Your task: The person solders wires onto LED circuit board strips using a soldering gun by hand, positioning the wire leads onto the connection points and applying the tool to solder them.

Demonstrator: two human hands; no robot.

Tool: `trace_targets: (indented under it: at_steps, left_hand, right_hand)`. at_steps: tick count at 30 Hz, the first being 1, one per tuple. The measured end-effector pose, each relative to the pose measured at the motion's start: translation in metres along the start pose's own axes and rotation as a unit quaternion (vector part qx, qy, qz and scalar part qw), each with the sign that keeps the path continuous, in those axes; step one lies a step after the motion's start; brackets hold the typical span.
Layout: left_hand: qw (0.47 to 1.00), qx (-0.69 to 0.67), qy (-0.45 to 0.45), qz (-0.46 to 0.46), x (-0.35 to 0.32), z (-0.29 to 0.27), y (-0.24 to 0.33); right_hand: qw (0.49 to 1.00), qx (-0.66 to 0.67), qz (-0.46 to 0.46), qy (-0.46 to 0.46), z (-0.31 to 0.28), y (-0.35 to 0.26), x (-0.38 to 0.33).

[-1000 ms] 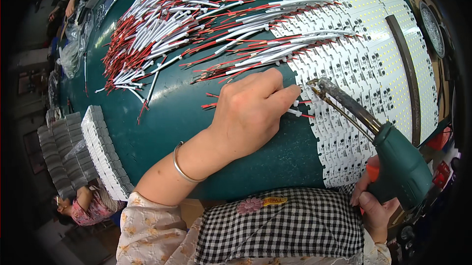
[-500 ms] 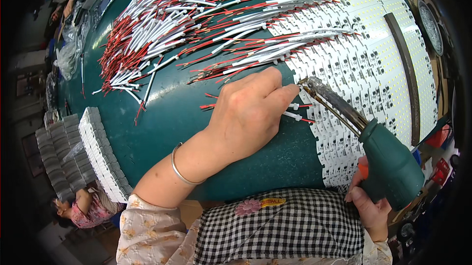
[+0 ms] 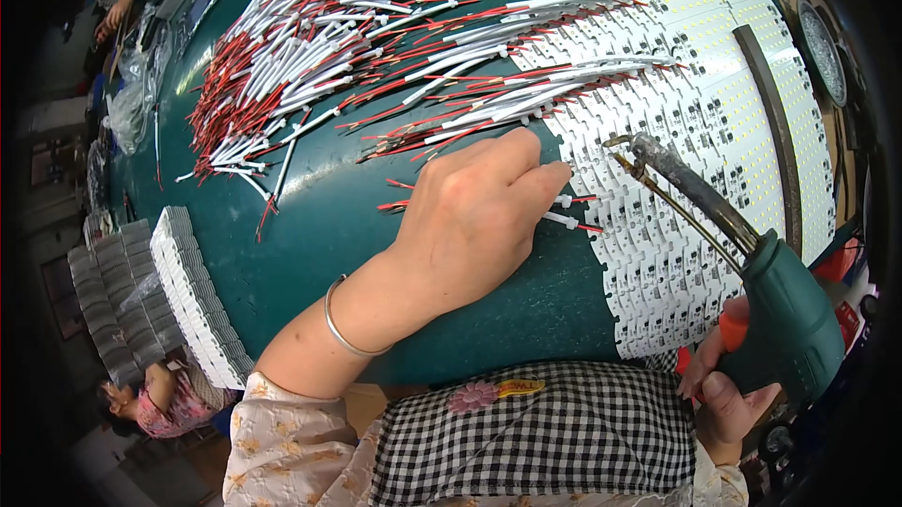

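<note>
My left hand is closed in a pinch at the left edge of the circuit boards. Red wire ends stick out on its left, and white-sheathed wires with red tips poke out on its right. The fingers hide their middles. My right hand grips the handle of a dark green soldering gun with an orange trigger. Its tip, with a thin brass-coloured tube beneath, is above the boards, a little right of my left fingertips and apart from them.
A large heap of white-and-red wires lies at the far left. More wires lie across the boards' upper rows. A dark bar rests on the boards. Stacked boards stand at the left table edge; a person sits beyond.
The soldering gun has moved right, away from my left fingertips, with my right hand moving along with it. My left hand has stayed almost still.
</note>
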State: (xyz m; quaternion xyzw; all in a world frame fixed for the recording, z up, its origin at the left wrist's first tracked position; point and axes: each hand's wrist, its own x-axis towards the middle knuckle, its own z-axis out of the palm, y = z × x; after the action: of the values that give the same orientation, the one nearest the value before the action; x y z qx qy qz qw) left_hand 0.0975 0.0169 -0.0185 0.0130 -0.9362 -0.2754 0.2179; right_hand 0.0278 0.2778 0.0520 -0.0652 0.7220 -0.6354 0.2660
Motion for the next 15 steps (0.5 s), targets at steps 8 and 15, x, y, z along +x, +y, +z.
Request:
trace_targets:
  at_steps: [8, 15]
  left_hand:
    - [0.995, -0.091, 0.019, 0.02, 0.0, 0.006, -0.014]
    - [0.992, -0.119, -0.012, 0.05, 0.001, 0.008, -0.019]
  right_hand:
    - [1.0, -0.017, 0.022, -0.005, -0.011, 0.004, -0.013]
    - [0.994, -0.022, 0.099, -0.033, -0.016, 0.01, -0.019]
